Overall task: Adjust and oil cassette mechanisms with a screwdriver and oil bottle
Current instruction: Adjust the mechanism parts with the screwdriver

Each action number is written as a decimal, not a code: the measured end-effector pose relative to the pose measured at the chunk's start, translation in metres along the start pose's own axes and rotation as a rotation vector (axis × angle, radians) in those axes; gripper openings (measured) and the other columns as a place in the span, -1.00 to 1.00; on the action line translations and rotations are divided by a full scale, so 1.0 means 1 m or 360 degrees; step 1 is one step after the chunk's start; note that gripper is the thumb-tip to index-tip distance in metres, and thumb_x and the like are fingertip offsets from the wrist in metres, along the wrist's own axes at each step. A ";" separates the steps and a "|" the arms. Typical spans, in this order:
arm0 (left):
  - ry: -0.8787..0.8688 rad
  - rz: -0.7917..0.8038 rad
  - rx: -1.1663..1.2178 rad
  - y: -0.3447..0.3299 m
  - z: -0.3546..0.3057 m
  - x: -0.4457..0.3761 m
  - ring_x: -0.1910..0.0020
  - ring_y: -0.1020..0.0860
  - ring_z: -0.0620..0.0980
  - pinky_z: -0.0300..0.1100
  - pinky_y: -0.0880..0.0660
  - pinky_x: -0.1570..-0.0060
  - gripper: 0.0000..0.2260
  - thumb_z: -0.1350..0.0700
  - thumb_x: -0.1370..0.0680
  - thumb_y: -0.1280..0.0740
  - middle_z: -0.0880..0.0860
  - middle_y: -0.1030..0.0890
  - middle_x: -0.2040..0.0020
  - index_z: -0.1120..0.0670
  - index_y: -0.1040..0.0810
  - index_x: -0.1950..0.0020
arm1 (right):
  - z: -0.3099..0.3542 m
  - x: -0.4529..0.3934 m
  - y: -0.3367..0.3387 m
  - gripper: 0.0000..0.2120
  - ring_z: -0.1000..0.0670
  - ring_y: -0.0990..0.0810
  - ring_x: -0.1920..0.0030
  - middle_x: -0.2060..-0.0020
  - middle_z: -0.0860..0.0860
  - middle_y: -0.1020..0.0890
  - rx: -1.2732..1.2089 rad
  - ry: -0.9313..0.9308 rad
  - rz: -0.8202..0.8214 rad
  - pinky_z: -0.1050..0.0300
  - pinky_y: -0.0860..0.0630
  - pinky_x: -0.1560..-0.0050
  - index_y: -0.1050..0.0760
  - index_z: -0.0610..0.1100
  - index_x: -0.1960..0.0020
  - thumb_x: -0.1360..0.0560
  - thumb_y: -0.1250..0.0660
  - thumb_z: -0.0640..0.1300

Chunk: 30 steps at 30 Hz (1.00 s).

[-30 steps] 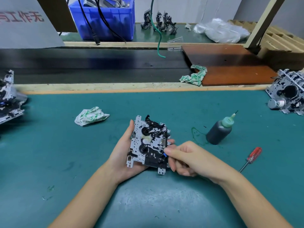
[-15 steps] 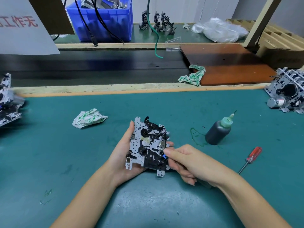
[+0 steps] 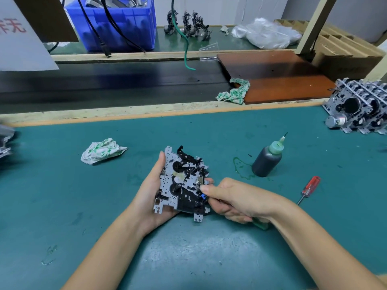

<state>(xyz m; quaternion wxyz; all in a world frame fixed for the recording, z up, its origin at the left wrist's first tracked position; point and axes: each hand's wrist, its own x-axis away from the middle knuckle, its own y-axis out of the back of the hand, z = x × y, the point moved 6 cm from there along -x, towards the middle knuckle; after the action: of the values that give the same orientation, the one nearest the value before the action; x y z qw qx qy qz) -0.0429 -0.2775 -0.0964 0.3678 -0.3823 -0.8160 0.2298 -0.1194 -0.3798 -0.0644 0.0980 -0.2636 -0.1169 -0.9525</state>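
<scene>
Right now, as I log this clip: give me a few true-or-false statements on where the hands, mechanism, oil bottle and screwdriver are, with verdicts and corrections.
1. The left hand holds the cassette mechanism off the mat. True.
2. The right hand grips the red-handled screwdriver. False: that screwdriver lies on the green mat, right of the hands; the right hand's fingers are at the mechanism's right edge.
3. The oil bottle stands on the mat, untouched by either hand. True.
4. The oil bottle lies tipped over on its side. False: it stands on its base, nozzle up.
5. A crumpled cloth lies on the mat left of the mechanism. True.
</scene>
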 end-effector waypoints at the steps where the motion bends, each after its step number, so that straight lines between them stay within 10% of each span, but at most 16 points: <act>1: -0.0002 0.0003 -0.0002 -0.001 0.000 0.000 -0.07 -0.64 0.10 -0.10 -0.60 0.14 -0.37 -0.33 -0.50 -0.06 0.20 -0.64 -0.10 0.12 -0.70 -0.01 | 0.000 0.000 0.000 -0.46 0.10 -0.10 0.70 0.69 0.07 -0.14 0.0009 0.0002 -0.0001 0.32 -0.09 0.62 -0.17 -0.12 0.48 -0.65 -0.04 0.02; 16: -0.0086 -0.0007 0.0038 0.000 0.001 0.003 -0.19 -0.57 0.15 -0.02 -0.58 -0.05 -0.30 -0.37 -0.52 0.02 0.24 -0.58 -0.22 0.14 -0.63 -0.16 | 0.004 0.002 0.006 -0.43 0.08 -0.19 0.72 0.73 0.04 -0.21 0.0070 0.0246 -0.0303 0.33 -0.23 0.56 -0.34 -0.04 0.55 -0.62 -0.08 0.07; 21: -0.0108 0.0058 0.0364 -0.003 0.000 0.007 -0.26 -0.48 0.31 0.19 -0.45 -0.20 -0.11 -0.44 -0.45 0.01 0.38 -0.46 -0.29 0.34 -0.51 -0.25 | 0.001 0.009 0.045 -0.74 0.03 -0.42 0.43 0.56 0.07 -0.44 0.0503 0.0362 -0.1190 0.08 -0.36 0.28 -0.45 -0.03 0.18 -0.62 -0.08 -0.09; 26: -0.0098 0.0090 0.0541 -0.004 0.000 0.010 -0.29 -0.44 0.36 0.29 -0.40 -0.21 -0.02 -0.49 -0.38 -0.06 0.41 -0.40 -0.33 0.37 -0.39 -0.36 | 0.007 0.004 0.031 -0.73 -0.13 -0.52 -0.02 0.07 -0.06 -0.61 0.1185 0.0503 -0.1413 0.11 -0.29 0.02 -0.50 -0.15 -0.25 -0.60 -0.15 -0.26; 30: -0.0045 0.0112 0.0516 -0.001 0.003 0.010 -0.29 -0.46 0.31 0.25 -0.41 -0.22 -0.10 -0.46 -0.44 -0.02 0.37 -0.43 -0.33 0.34 -0.47 -0.28 | 0.032 0.042 0.033 -0.82 -0.08 -0.52 0.07 0.11 -0.07 -0.61 0.1178 0.1117 -0.1947 0.14 -0.38 0.01 -0.59 -0.23 -0.07 -0.50 -0.31 -0.30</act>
<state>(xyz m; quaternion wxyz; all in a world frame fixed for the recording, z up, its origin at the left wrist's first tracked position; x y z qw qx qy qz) -0.0505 -0.2708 -0.0934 0.4049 -0.3429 -0.7595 0.3764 -0.1314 -0.4080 -0.0096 -0.3301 0.2124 -0.5120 -0.7641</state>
